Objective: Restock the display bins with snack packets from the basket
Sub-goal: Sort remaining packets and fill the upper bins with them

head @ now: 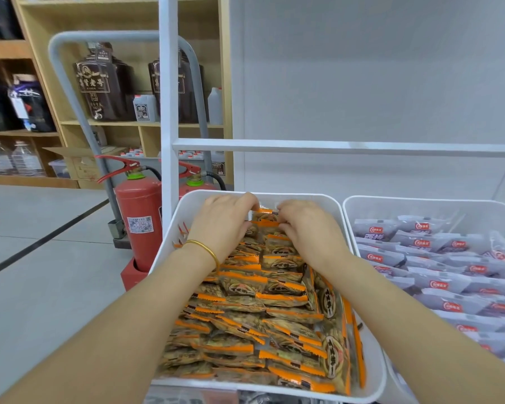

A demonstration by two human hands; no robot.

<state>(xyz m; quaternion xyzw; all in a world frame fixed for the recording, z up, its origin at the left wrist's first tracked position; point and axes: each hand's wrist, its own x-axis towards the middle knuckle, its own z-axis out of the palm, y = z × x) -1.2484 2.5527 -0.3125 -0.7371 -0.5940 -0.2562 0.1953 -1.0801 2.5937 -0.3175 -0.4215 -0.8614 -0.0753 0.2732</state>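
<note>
Both hands work at the far end of a white display bin (169,243) packed with orange-edged snack packets (263,325)

The left hand (225,225), a gold bangle (206,249) on its wrist, and the right hand (309,228) each have a narrow grip, fingers curled onto one upright packet (264,212) between them by the bin's back wall; a second bin (420,205) just to the right holds grey packets (438,269), and a red fire extinguisher (139,217) stands on the floor to the left

arms: bare, no sleeves | left wrist: thin gold bangle (205,248)
</note>
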